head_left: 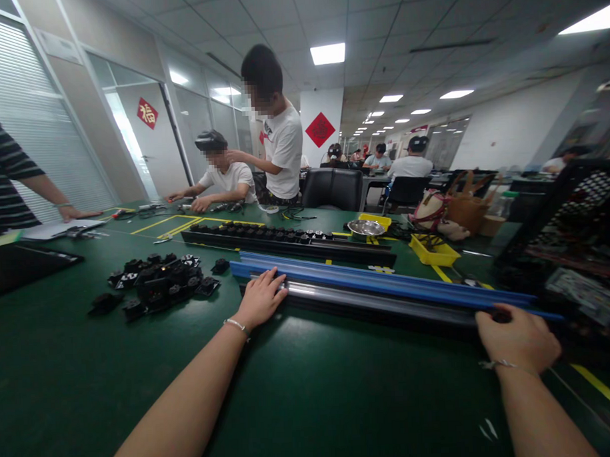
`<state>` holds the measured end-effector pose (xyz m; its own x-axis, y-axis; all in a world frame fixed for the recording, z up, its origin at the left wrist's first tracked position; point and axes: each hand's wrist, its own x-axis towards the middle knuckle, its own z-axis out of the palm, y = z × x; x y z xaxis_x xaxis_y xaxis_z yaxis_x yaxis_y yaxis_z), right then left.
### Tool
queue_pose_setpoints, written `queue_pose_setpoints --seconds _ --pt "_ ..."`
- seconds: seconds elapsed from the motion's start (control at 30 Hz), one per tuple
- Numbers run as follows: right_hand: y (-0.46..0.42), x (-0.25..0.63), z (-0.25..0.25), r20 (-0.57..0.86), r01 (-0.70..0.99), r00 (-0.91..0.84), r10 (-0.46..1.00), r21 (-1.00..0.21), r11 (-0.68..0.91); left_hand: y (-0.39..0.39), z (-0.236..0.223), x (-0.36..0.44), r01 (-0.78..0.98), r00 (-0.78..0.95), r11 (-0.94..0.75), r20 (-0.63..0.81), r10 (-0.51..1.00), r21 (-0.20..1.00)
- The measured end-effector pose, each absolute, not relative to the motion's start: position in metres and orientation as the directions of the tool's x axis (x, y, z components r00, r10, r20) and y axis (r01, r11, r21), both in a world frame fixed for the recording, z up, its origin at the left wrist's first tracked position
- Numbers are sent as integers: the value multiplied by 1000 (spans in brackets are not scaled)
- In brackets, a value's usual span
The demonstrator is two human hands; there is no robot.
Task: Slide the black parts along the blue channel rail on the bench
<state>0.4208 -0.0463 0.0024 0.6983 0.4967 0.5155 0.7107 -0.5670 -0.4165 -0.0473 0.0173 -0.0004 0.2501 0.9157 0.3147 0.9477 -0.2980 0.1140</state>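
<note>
A long black rail (368, 303) with a shiny top face lies across the table in front of me. My left hand (262, 298) rests flat over its left end, fingers stretched out. At the right end, my right hand (523, 337) is closed, thumb and fingers around a small black part (501, 314), mostly hidden by the fingers. A long blue rail (387, 280) lies directly behind the black one. To the left of my left hand is a pile of small black parts (161, 281), some with white markings.
Farther back, another black rail (285, 244) carries a row of black parts. A metal bowl (365, 227) and a yellow bin (434, 250) stand behind the rails. Two people are across the table; a striped sleeve (12, 159) and hand are at left. A dark rack (580, 245) stands right.
</note>
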Motion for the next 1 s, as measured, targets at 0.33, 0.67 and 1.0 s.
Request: queue_pose_setpoints --seconds 0.33,0.67,1.0 --pt "-43 418 -2 570 782 616 544 -354 -514 19 -2 -49 946 244 -298 325 914 128" --pt "-44 401 3 652 852 504 566 -269 -449 19 -3 -49 949 244 -294 323 914 116" --pt "-42 394 2 651 859 501 570 -296 -417 18 -2 -48 951 245 -291 319 915 104"
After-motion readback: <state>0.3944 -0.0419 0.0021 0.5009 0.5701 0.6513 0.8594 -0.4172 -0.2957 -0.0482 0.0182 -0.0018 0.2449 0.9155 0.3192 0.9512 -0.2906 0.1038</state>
